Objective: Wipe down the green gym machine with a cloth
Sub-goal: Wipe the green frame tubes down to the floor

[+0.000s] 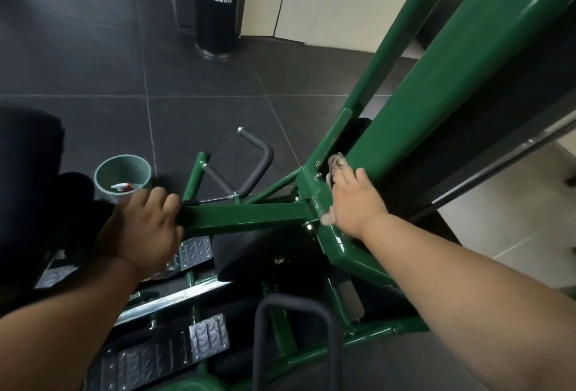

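The green gym machine [442, 104] fills the right and bottom of the view, with a thick slanted beam rising to the upper right and a horizontal green bar [246, 214] running left from a bolted joint. My left hand [146, 228] grips the left end of that bar. My right hand [353, 203] presses a small pale, dirty cloth [336, 163] against the joint at the foot of the slanted beam. Most of the cloth is hidden under the palm; bits show above the fingers and beside the wrist.
A green bucket [103, 177] with a spray bottle inside stands on the dark tiled floor. A black DEMONPRO cylinder [218, 1] stands at the top. Grey padded handles [258, 166], metal footplates [207, 336] and a black loop handle [296, 344] crowd the lower part.
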Motion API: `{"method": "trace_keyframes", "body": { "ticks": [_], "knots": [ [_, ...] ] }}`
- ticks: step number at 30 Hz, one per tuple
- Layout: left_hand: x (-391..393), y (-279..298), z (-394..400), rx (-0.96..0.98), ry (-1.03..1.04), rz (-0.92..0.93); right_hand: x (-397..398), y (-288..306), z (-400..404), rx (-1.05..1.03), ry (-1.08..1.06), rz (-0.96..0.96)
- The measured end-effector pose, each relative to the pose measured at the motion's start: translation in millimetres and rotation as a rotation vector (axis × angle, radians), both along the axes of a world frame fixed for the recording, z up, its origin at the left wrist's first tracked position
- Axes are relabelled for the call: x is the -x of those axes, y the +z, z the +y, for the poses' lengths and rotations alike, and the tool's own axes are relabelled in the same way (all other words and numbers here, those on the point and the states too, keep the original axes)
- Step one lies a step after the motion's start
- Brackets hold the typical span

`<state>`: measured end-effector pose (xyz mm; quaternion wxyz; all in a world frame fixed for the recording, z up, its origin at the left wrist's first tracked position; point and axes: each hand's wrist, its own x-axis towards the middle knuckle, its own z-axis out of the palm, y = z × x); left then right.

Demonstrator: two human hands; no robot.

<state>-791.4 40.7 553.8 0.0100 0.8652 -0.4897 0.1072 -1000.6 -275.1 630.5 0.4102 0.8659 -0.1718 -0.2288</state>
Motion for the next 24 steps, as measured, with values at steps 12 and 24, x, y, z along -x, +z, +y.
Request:
{"method": "trace_keyframes", "body": {
  "ticks": [12, 24],
  "knots": [
    [18.2, 28.5, -26.8, -0.113, 0.203, 0.18, 7.8, 96.0, -14.9, 0.136, -0.048, -0.404],
    [110.2, 100.2, -156.9, 0.008, 0.099, 0.393, 30.9, 88.0, -41.3, 0.181, 0.276, -0.237]
  ]
}}
